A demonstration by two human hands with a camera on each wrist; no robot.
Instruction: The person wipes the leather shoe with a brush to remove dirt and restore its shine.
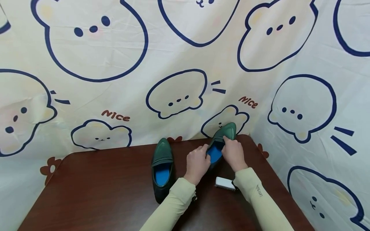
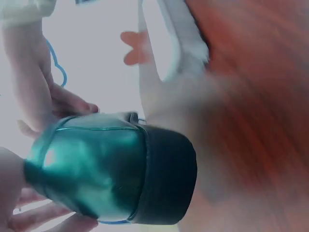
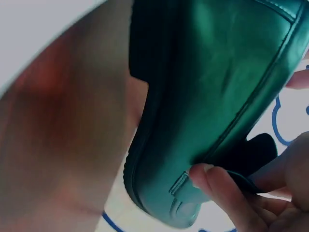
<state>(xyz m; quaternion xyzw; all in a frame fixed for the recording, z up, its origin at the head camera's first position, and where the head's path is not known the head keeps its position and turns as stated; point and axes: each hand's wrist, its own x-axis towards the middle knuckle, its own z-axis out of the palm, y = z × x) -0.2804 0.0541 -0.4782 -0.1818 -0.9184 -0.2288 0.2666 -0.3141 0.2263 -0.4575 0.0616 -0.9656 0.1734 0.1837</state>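
A green loafer (image 1: 215, 153) with a blue insole is held tilted over the table's back right, toe pointing away. My left hand (image 1: 198, 163) grips its left side, and in the left wrist view the left fingers (image 2: 53, 218) lie along the shoe behind the heel. The right hand (image 1: 233, 153) pinches the opposite edge of the opening near the strap. Close up in the right wrist view, a right fingertip (image 3: 205, 178) presses the green side beside the stitched strap. The matching loafer (image 1: 162, 171) stands to the left, its blue insole showing.
A white brush (image 1: 225, 183) with pale bristles lies on the brown table (image 1: 110, 189), just left of the right cuff. A cloth wall (image 1: 136, 57) printed with bear faces rises directly behind the table and along its right side.
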